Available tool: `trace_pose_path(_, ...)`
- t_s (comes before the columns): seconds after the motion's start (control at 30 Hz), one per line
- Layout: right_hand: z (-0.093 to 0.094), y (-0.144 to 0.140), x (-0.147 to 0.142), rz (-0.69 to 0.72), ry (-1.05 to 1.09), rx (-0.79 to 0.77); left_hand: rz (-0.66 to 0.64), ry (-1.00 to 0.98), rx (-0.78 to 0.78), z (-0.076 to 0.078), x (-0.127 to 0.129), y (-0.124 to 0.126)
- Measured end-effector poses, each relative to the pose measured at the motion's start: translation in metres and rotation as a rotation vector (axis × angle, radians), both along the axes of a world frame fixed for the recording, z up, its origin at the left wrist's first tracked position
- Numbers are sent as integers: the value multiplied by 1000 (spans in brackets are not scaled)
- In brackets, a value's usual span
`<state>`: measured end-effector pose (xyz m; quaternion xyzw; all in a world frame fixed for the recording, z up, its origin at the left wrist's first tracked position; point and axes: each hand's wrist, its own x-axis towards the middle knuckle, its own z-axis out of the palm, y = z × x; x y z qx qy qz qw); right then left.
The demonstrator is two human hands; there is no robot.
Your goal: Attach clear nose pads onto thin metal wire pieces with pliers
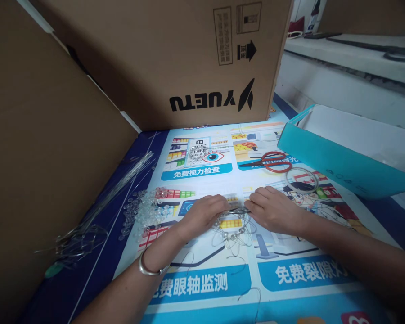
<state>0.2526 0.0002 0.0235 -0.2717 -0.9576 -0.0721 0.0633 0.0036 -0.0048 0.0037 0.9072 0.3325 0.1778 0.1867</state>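
My left hand (202, 214) and my right hand (273, 209) meet at the middle of the table, fingertips pinching a thin strand of wire strung with clear beads (234, 234), which loops down between them. A silver bangle (148, 268) circles my left wrist. A heap of loose clear beads (145, 209) lies just left of my left hand. A bundle of thin wires (97, 211) stretches along the table's left side.
A printed blue poster (202, 283) covers the table. Red-handled scissors (273, 162) and a roll of clear tape (302, 180) lie behind my right hand. A teal box (340, 166) stands right. Large cardboard boxes (175, 58) wall the back and left.
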Motion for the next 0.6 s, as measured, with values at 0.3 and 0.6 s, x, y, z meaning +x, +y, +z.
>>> trace_pose_path(0.3, -1, 4, 0, 0, -18, -16, 0, 3, 4, -2, 1, 1)
trace_pose_path(0.6, -3, 8, 0, 39, -27, -17, -13, 5, 22, -2, 2, 2)
